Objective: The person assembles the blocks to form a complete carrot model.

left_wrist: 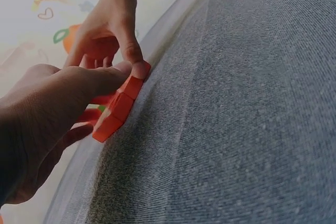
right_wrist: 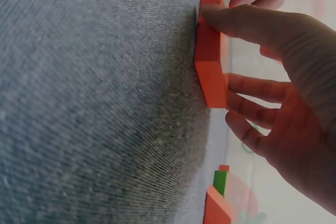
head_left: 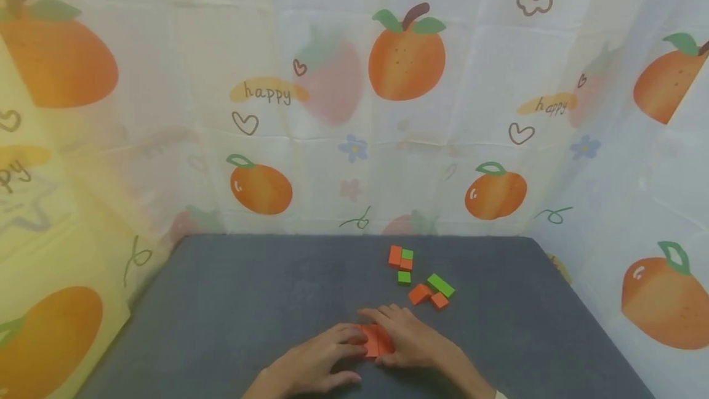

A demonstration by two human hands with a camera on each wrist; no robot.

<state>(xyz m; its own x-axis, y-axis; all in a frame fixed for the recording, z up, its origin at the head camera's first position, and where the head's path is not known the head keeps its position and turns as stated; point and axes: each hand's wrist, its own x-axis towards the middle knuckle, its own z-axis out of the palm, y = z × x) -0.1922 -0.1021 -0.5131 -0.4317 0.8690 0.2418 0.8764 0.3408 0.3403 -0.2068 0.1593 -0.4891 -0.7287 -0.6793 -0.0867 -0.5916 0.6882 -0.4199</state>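
Observation:
A joined group of orange wooden blocks [head_left: 372, 342] lies on the dark table between both hands. My right hand [head_left: 412, 337] holds the group from its right side. In the right wrist view the right thumb [right_wrist: 220, 18] presses the near face of the blocks [right_wrist: 210, 80], and the fingers reach around the other side. My left hand [head_left: 318, 359] is at the left end, its fingers touching the blocks there. Its thumb sits apart from them in the head view. The left wrist view shows the blocks' near faces [left_wrist: 121, 107]; the fingers partly hide their tops.
Farther back on the table [head_left: 249, 300] lie loose blocks: a long green block [head_left: 440, 286], an orange angled block [head_left: 420, 294], a small orange block [head_left: 440, 301] and a green cube [head_left: 404, 278]. An orange block [head_left: 394, 256] touches smaller ones behind. A fruit-printed curtain [head_left: 332, 171] surrounds the table.

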